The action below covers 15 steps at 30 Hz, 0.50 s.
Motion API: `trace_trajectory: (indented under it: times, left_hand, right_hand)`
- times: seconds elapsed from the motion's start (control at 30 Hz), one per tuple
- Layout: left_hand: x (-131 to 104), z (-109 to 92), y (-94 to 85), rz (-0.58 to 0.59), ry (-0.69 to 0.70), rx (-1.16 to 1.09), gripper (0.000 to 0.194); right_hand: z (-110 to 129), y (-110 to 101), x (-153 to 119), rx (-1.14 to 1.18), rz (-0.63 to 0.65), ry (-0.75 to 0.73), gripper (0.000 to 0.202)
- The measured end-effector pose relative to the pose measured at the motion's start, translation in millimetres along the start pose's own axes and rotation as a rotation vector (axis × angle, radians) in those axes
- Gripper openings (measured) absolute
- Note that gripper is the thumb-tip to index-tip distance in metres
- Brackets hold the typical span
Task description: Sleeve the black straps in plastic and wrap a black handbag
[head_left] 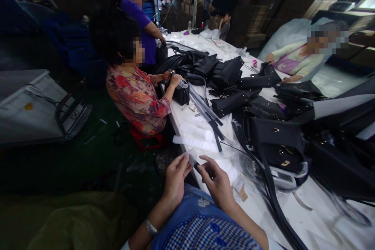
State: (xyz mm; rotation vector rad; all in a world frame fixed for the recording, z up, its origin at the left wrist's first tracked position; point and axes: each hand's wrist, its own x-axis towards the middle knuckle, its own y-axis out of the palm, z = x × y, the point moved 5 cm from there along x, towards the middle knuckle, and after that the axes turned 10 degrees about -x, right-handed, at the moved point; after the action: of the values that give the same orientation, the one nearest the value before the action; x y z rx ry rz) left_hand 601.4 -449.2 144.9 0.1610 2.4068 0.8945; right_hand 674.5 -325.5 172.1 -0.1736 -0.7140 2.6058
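At the near table edge my left hand (pixel 176 174) pinches a small translucent plastic piece (pixel 192 158) between thumb and fingers. My right hand (pixel 216 181) is closed at thumb and fingertip on a short black strip (pixel 197 166). The strip's end meets the plastic piece; whether it lies inside it I cannot tell. Just beyond my hands are white sheets (pixel 195 131) and black straps (pixel 216 131) with pale backing. To the right of my right hand lies a black bag (pixel 274 134) with gold fittings, its long strap (pixel 268 181) hanging toward me.
More black bags (pixel 228 72) are heaped along the white table (pixel 325 222). A co-worker in a floral shirt (pixel 137 97) sits at left, handling a black bag. Other people work farther along and across. A white cart (pixel 32 105) stands on the floor at left.
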Motion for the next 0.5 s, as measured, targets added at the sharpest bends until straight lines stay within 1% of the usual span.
trace_trajectory:
  times: [0.17,0.37,0.5]
  left_hand:
    - [3,3,-7.4,-0.046,-0.016,-0.089,0.022]
    - [6,6,-12.2,-0.088,-0.086,-0.146,0.012]
    - [6,4,-12.6,-0.107,-0.082,-0.169,0.011]
  right_hand:
    - [0,-1,-1,0.021,-0.010,0.009,0.034]
    - [-1,-6,-3,0.103,-0.049,0.063,0.033]
    - [1,-7,-7,0.088,-0.051,0.020,0.027]
